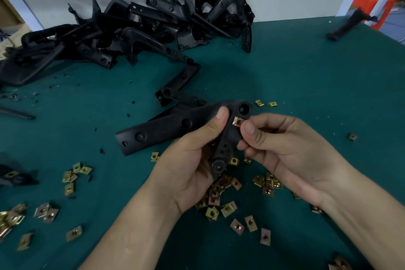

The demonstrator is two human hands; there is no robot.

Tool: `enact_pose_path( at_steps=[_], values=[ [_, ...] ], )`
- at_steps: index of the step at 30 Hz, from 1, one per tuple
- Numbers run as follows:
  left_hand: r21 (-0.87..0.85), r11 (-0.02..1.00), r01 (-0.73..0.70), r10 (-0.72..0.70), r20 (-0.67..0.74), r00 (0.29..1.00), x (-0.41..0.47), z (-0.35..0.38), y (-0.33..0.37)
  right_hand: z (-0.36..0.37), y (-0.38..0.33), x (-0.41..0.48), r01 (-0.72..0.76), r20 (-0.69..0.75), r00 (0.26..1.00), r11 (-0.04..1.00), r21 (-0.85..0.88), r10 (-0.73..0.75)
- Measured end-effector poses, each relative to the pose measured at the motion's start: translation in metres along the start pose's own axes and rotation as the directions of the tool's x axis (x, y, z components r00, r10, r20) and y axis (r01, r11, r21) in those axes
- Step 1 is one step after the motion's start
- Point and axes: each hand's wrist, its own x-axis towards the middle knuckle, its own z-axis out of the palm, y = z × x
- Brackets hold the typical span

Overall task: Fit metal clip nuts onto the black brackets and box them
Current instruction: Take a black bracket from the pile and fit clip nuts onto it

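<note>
My left hand (192,160) grips a black L-shaped bracket (166,129) at its bend, thumb on top, holding it above the green table. My right hand (278,144) pinches a brass-coloured metal clip nut (237,121) against the bracket's edge, just below its round hole. The long arm of the bracket points left. Several loose clip nuts (221,195) lie scattered on the table beneath both hands.
A heap of black brackets (135,28) lies at the back against the white wall. One more bracket (175,85) lies just behind the held one. More clip nuts (72,176) are strewn at the left; a lone black part (348,25) sits far right. Green table (306,72).
</note>
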Motion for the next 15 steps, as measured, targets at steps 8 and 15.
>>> enact_pose_path(
  at_steps=[8, 15],
  values=[
    [-0.097, 0.989, -0.110, 0.091, -0.182, 0.979, 0.007, 0.000, 0.007, 0.000, 0.008, 0.005, 0.087, -0.046, 0.995, 0.996, 0.007, -0.087],
    [-0.137, 0.983, -0.120, 0.093, -0.192, 0.977, 0.011, -0.006, 0.006, 0.001, 0.005, 0.003, 0.053, -0.048, 0.997, 0.999, -0.002, -0.053]
  ],
)
